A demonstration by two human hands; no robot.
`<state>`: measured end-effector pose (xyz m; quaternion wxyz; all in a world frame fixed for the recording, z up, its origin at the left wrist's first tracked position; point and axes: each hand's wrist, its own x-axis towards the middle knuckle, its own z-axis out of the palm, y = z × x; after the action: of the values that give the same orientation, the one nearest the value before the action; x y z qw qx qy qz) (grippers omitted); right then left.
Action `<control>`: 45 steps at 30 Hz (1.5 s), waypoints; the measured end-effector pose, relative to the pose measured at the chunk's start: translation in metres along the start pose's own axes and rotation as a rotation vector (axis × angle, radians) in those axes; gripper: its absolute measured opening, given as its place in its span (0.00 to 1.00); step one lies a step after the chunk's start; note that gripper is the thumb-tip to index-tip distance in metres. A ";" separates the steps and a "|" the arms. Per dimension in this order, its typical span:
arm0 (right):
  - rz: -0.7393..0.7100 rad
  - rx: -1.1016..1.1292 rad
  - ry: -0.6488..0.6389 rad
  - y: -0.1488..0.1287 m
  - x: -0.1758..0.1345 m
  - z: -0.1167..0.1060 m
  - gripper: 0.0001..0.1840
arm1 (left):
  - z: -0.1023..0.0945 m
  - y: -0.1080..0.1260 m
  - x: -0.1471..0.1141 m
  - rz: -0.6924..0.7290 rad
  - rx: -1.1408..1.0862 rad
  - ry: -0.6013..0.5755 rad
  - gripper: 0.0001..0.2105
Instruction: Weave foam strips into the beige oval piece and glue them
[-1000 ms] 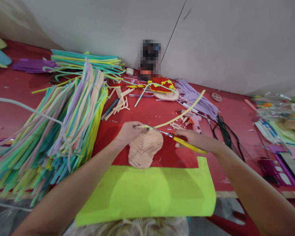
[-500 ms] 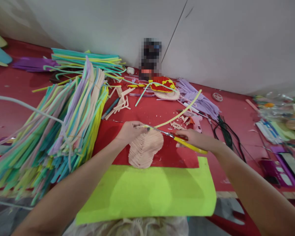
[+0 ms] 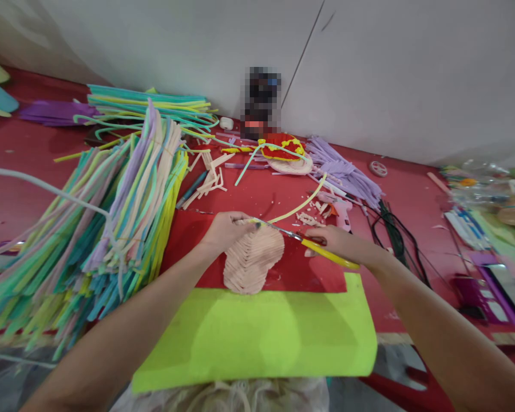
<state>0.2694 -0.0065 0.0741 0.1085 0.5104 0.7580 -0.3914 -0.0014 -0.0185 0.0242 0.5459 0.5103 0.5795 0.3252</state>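
1. A pale yellow fuzzy stem (image 3: 302, 208) lies at the centre of the work, above the top edge of a beige ribbed piece (image 3: 253, 260); its free end curves away toward the far right.
2. The left hand (image 3: 229, 232) pinches the stem's near end, fingers closed narrowly. Whether those fingers also grip the beige piece cannot be told.
3. The right hand (image 3: 337, 243) holds yellow-handled scissors (image 3: 330, 256), their blades pointing left across the stem's near end. How far the blades are parted is too small to tell.
4. The blade tips reach right to the left fingertips, so a slip or an overlong closing stroke could nick a finger.
5. If the pinch loosens, the long free end could swing the stem askew and the cut would land crooked or at the wrong length. Blades dipping too low could also snip the beige ribs just beneath.
6. The beige piece rests on a dark red sheet (image 3: 313, 272), which could slide if a forearm drags it. A lime-green sheet (image 3: 283, 337) reaches past the near edge of the red bench (image 3: 416, 191).
7. Farther out, a glue gun (image 3: 342, 213) lies among scraps beyond the right hand; a reach that way might knock it. Left of the left arm, bundled stems (image 3: 133, 189) are heaped, loose enough to tangle with a sleeve-less forearm.
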 end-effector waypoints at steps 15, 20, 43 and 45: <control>-0.047 0.050 -0.088 -0.004 -0.006 -0.001 0.21 | 0.000 -0.005 0.002 0.007 -0.020 -0.005 0.11; -0.130 0.053 -0.111 -0.011 -0.007 -0.002 0.21 | 0.001 -0.003 0.002 -0.009 -0.054 -0.005 0.10; 0.025 -0.004 -0.038 -0.015 -0.005 -0.004 0.24 | 0.002 -0.002 0.001 -0.009 -0.083 0.000 0.09; 0.030 -0.006 -0.034 -0.014 -0.003 -0.004 0.24 | 0.001 0.000 0.001 -0.012 -0.074 0.000 0.09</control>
<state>0.2599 -0.0086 0.0852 0.1287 0.5145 0.7495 -0.3962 -0.0002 -0.0182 0.0236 0.5663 0.4861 0.5704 0.3431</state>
